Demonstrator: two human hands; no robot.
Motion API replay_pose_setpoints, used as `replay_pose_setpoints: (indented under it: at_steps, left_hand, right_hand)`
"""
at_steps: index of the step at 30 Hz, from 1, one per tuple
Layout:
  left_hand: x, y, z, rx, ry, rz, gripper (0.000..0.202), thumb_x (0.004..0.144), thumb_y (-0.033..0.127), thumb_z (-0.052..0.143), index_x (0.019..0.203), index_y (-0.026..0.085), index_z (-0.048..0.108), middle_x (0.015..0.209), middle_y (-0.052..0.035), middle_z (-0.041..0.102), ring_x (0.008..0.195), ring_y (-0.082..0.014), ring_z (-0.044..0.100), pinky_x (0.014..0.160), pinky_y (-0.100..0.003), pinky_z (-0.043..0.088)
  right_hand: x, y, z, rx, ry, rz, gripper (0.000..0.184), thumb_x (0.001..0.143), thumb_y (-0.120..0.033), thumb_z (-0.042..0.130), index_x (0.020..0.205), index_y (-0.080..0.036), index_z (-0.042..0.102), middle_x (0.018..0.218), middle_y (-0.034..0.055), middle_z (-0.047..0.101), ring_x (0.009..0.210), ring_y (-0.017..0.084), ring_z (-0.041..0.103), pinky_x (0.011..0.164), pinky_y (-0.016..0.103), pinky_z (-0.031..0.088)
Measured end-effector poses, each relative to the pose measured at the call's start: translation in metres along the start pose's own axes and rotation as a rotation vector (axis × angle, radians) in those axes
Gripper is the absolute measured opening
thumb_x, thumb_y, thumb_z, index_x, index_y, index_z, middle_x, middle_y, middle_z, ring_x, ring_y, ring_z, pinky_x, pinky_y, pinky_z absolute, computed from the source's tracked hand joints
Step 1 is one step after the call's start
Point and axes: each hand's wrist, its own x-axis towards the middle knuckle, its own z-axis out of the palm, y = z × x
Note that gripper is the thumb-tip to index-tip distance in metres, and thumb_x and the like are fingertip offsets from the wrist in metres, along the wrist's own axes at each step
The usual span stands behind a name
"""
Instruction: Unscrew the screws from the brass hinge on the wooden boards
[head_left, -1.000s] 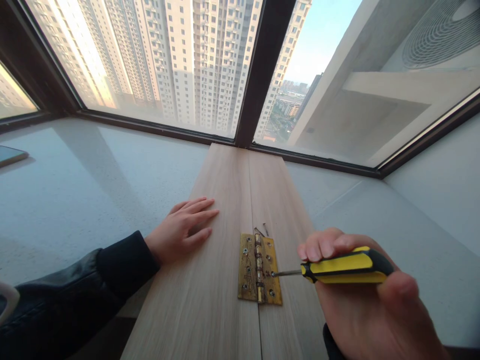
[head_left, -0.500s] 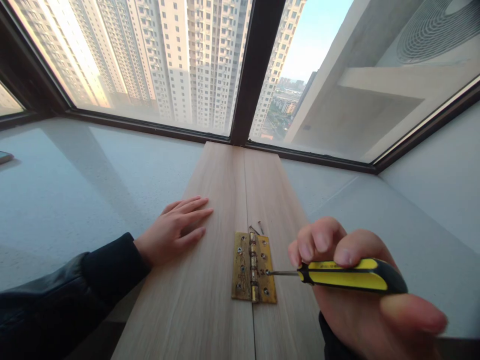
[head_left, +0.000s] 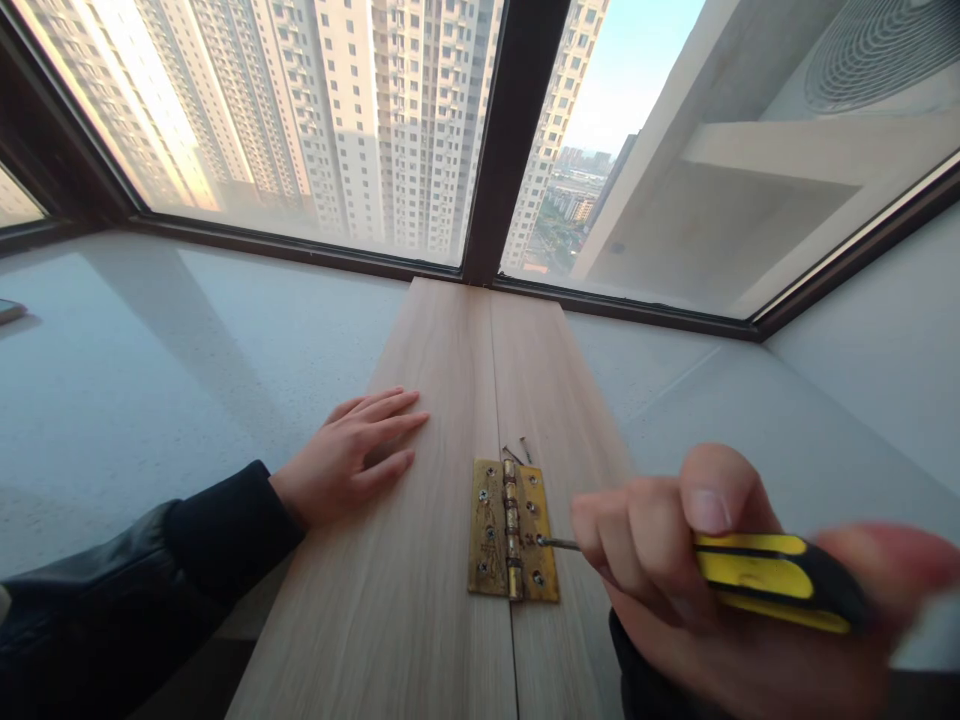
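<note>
Two pale wooden boards (head_left: pixel 420 600) lie side by side on a grey sill, joined by a brass hinge (head_left: pixel 513 530). My right hand (head_left: pixel 675 570) is closed round a yellow and black screwdriver (head_left: pixel 772 580), whose tip sits on a screw in the hinge's right leaf. My left hand (head_left: pixel 352 455) lies flat with fingers stretched out on the left board, left of the hinge. Two loose screws (head_left: pixel 519 452) lie just above the hinge.
The grey sill (head_left: pixel 187 370) runs to both sides of the boards. A dark window frame (head_left: pixel 510 140) stands at the boards' far end, with tall buildings beyond the glass. A flat object's edge (head_left: pixel 9 310) shows at the far left.
My right hand has shifted its grip forward along the screwdriver, fingers now covering the handle's front end. The tip stays on the hinge. My left hand has not moved.
</note>
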Motion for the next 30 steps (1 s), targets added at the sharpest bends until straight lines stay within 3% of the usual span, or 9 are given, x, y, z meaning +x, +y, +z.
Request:
replay_pose_setpoints:
  at_steps: [4, 7, 11, 15, 17, 20, 25, 28, 30]
  left_hand:
    - [0.0, 0.0, 0.0, -0.014, 0.003, -0.006, 0.046, 0.092, 0.041, 0.042, 0.134, 0.026, 0.049, 0.148, -0.0039, 0.037, 0.136, -0.0275, 0.032, 0.11, -0.05, 0.028]
    - [-0.001, 0.0, 0.0, -0.007, 0.006, -0.007, 0.045, 0.092, 0.041, 0.041, 0.134, 0.026, 0.049, 0.148, -0.0036, 0.037, 0.137, -0.0268, 0.031, 0.11, -0.05, 0.028]
    - [0.0, 0.0, 0.0, -0.001, -0.007, -0.003, 0.046, 0.092, 0.041, 0.041, 0.134, 0.026, 0.049, 0.148, -0.0043, 0.036, 0.137, -0.0271, 0.031, 0.11, -0.05, 0.028]
    - [0.001, 0.0, 0.0, 0.006, -0.011, -0.008, 0.046, 0.092, 0.042, 0.04, 0.134, 0.026, 0.048, 0.148, -0.004, 0.036, 0.137, -0.0258, 0.03, 0.11, -0.05, 0.028]
    - [0.001, 0.001, 0.0, 0.009, -0.008, -0.005, 0.045, 0.093, 0.041, 0.04, 0.134, 0.026, 0.048, 0.148, -0.0038, 0.036, 0.138, -0.0253, 0.03, 0.11, -0.05, 0.028]
    - [0.0, 0.0, 0.0, 0.007, -0.002, -0.001, 0.046, 0.092, 0.041, 0.04, 0.134, 0.026, 0.049, 0.148, -0.0044, 0.036, 0.137, -0.0259, 0.03, 0.11, -0.049, 0.028]
    - [0.001, 0.001, 0.0, 0.002, -0.004, -0.005, 0.046, 0.092, 0.041, 0.04, 0.134, 0.026, 0.049, 0.148, -0.0046, 0.036, 0.137, -0.0256, 0.03, 0.11, -0.049, 0.028]
    - [0.001, 0.001, -0.001, -0.002, -0.004, -0.008, 0.045, 0.092, 0.041, 0.041, 0.134, 0.026, 0.049, 0.148, -0.0047, 0.037, 0.137, -0.0256, 0.031, 0.11, -0.049, 0.028]
    - [0.001, 0.001, -0.001, -0.002, -0.003, -0.008, 0.046, 0.092, 0.041, 0.041, 0.134, 0.026, 0.049, 0.148, -0.0047, 0.037, 0.137, -0.0254, 0.031, 0.11, -0.049, 0.028]
  right_hand:
    - [-0.007, -0.007, -0.007, -0.176, 0.033, -0.074, 0.039, 0.082, -0.062, 0.064, 0.082, -0.023, 0.059, 0.072, -0.0011, 0.05, 0.062, 0.014, 0.047, 0.061, 0.029, 0.044]
    - [-0.009, -0.012, -0.017, -0.287, -0.033, -0.026, 0.033, 0.087, -0.057, 0.062, 0.091, -0.024, 0.063, 0.088, 0.0017, 0.048, 0.08, 0.017, 0.048, 0.075, 0.034, 0.044]
    - [-0.003, -0.009, -0.021, -0.311, -0.078, -0.075, 0.034, 0.087, -0.056, 0.062, 0.098, -0.025, 0.068, 0.077, 0.0016, 0.051, 0.073, 0.017, 0.049, 0.073, 0.034, 0.046]
    - [0.008, 0.001, -0.01, 0.089, -0.143, -0.001, 0.042, 0.098, -0.058, 0.04, 0.096, -0.026, 0.067, 0.05, -0.0058, 0.034, 0.043, 0.009, 0.033, 0.048, 0.021, 0.039]
    - [0.009, 0.003, -0.005, 0.128, -0.089, 0.026, 0.045, 0.099, -0.059, 0.035, 0.09, -0.024, 0.063, 0.046, -0.0077, 0.027, 0.038, 0.008, 0.024, 0.045, 0.021, 0.033]
    - [0.005, 0.0, -0.003, -0.015, -0.01, -0.028, 0.045, 0.089, -0.067, 0.05, 0.085, -0.022, 0.058, 0.052, -0.0058, 0.041, 0.044, 0.01, 0.035, 0.052, 0.026, 0.037]
    - [-0.007, -0.01, -0.012, -0.262, 0.11, -0.077, 0.033, 0.081, -0.055, 0.069, 0.085, -0.022, 0.066, 0.083, 0.002, 0.05, 0.076, 0.017, 0.049, 0.072, 0.032, 0.045]
    - [-0.008, -0.007, -0.013, -0.238, 0.121, -0.062, 0.033, 0.083, -0.055, 0.068, 0.095, -0.024, 0.07, 0.078, 0.0023, 0.055, 0.073, 0.016, 0.052, 0.072, 0.031, 0.047]
    - [-0.006, -0.003, -0.011, -0.057, 0.013, -0.094, 0.033, 0.09, -0.055, 0.059, 0.102, -0.026, 0.069, 0.064, -0.0011, 0.053, 0.055, 0.012, 0.049, 0.056, 0.025, 0.047]
